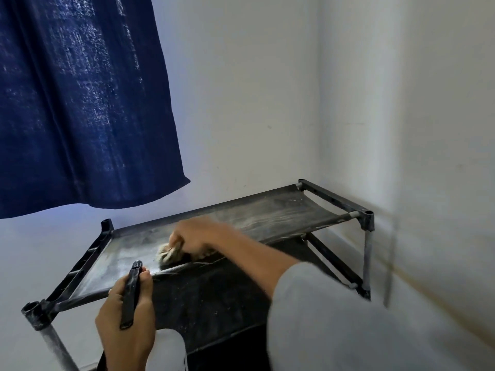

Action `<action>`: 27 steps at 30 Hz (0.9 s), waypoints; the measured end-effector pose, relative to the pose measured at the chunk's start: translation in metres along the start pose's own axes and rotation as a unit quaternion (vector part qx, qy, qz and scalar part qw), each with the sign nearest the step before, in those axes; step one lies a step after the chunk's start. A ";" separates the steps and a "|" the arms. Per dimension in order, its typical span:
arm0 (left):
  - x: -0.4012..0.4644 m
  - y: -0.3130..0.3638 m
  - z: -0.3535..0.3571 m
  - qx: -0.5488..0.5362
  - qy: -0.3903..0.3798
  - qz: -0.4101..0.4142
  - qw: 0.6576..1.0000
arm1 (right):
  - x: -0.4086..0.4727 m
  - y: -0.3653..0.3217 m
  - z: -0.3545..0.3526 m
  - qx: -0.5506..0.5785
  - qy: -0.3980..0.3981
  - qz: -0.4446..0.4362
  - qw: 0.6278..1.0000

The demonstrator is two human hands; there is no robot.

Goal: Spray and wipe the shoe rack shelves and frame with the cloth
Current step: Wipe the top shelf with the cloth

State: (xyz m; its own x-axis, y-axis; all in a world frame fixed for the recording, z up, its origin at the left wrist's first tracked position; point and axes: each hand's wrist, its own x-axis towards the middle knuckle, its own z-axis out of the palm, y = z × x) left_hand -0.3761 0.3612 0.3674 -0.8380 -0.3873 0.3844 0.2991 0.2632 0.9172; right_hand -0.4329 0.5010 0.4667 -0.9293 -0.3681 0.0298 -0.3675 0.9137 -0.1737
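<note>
A black shoe rack stands in a room corner; its top fabric shelf (267,212) is dusty and streaked. My right hand (198,236) presses a crumpled pale cloth (167,253) onto the shelf's front left part. My left hand (128,328) grips a white spray bottle (166,349) with a black trigger head (131,293), held upright in front of the rack's front rail. A lower dark shelf (214,298) shows beneath. The frame (365,220) has grey metal tubes and black plastic joints.
A dark blue curtain (80,103) hangs above the rack's left side. White walls close in behind (241,103) and on the right (415,156). The rack's right end sits close to the right wall.
</note>
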 end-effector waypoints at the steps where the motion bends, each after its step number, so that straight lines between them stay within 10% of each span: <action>1: 0.000 0.000 0.001 0.001 -0.004 0.001 1.000 | -0.012 0.013 -0.005 0.023 -0.015 0.003 1.000; 10: -0.007 0.005 0.007 -0.022 -0.014 0.021 0.999 | -0.144 0.183 -0.046 -0.033 0.024 0.291 0.956; 27: -0.061 0.044 0.082 -0.082 -0.135 0.142 0.977 | -0.117 0.205 -0.026 -0.091 0.136 0.220 0.962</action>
State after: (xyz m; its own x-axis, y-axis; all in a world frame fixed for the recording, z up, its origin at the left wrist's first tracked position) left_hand -0.3494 0.4689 0.3758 -0.7939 -0.0660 0.6044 0.5875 0.1731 0.7905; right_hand -0.4008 0.7354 0.4530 -0.9626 0.0964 0.2530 0.0854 0.9949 -0.0544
